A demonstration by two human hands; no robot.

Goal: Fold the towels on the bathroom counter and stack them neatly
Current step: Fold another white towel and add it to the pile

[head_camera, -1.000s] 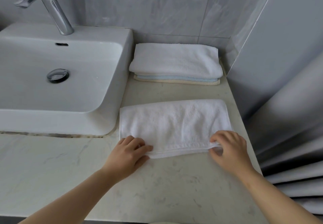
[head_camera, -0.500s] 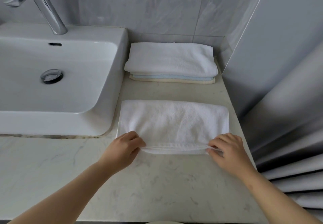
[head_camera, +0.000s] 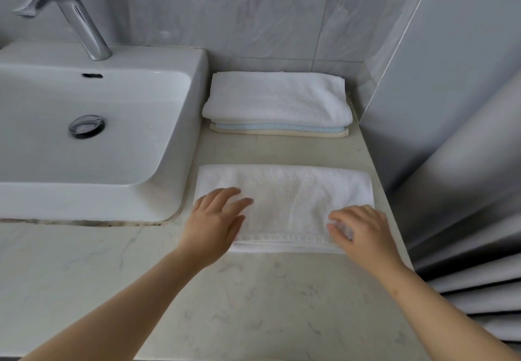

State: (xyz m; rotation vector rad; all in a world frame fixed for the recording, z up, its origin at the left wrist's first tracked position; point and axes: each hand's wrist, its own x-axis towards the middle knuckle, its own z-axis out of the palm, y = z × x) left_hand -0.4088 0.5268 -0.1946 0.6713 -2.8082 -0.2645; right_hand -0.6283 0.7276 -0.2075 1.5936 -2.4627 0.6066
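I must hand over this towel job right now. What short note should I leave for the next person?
Left hand: open, flat on the left part of the front towel.
Right hand: open, fingertips on its near right corner.
Front towel: white, folded, on the counter beside the sink.
Stack by the back wall: white on top, light blue and cream below.
Done: stack made, front towel folded.
Left: perhaps one more fold, then lay it on the stack.

Bathroom: white ceramic sink with chrome faucet, grey wall tiles, marble counter, stacked towels.
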